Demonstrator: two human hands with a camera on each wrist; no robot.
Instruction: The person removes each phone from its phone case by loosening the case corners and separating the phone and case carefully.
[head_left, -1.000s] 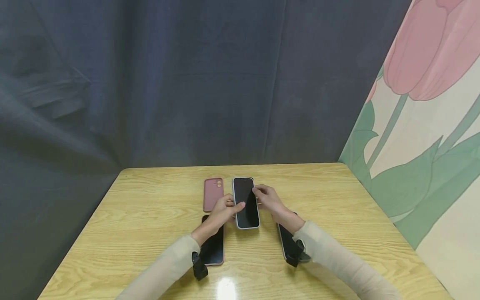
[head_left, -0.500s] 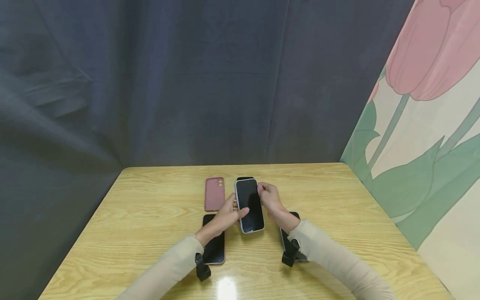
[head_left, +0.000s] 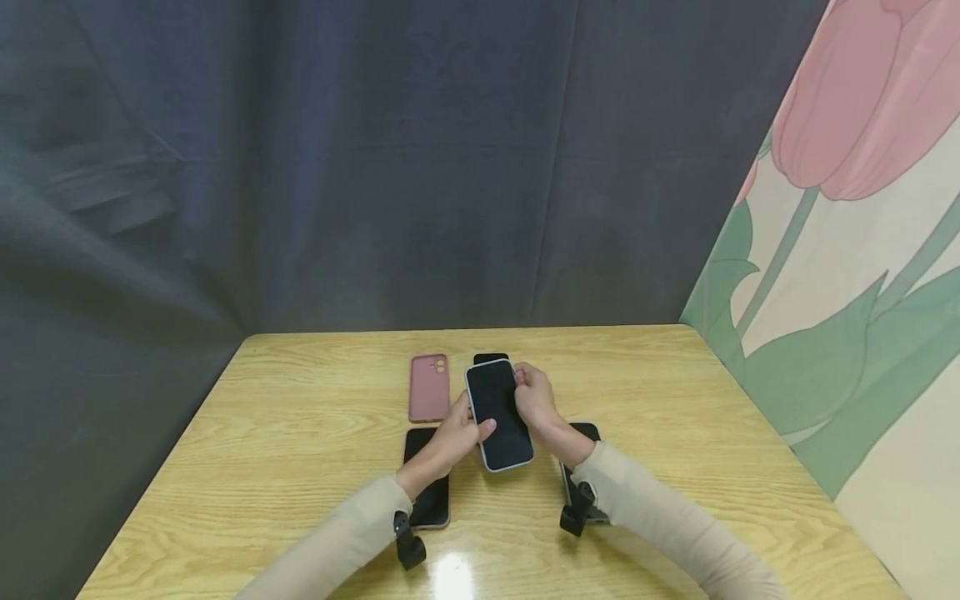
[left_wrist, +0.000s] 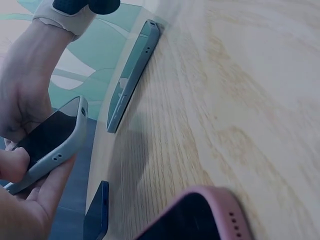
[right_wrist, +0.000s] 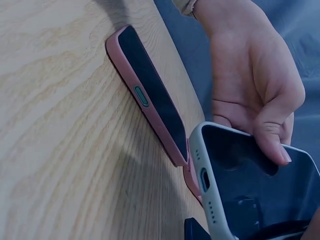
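Both hands hold a smartphone in a pale case (head_left: 504,421) above the table, screen up and slightly tilted. My left hand (head_left: 454,435) grips its left side, thumb lying over the screen and fingers underneath. At the upper right edge, my right hand (head_left: 537,402) pinches the case with curled fingers; its fingertips are partly hidden. The right wrist view shows the case's bottom end with the charging port (right_wrist: 205,180). Under my left forearm lies a phone in a pink case (head_left: 431,502). An empty pink phone case (head_left: 429,390) lies beyond it.
Another phone in a grey-blue case (left_wrist: 134,75) lies on the right, partly beneath my right forearm. A dark phone (head_left: 491,357) shows behind the held one. The wooden table (head_left: 300,433) ends at a dark curtain (head_left: 405,208), with a tulip-painted wall (head_left: 840,333) on the right.
The held phone has come slightly nearer to me and turned, its bottom end swinging right. More of the dark phone behind it shows. My right hand has curled closer round the edge.
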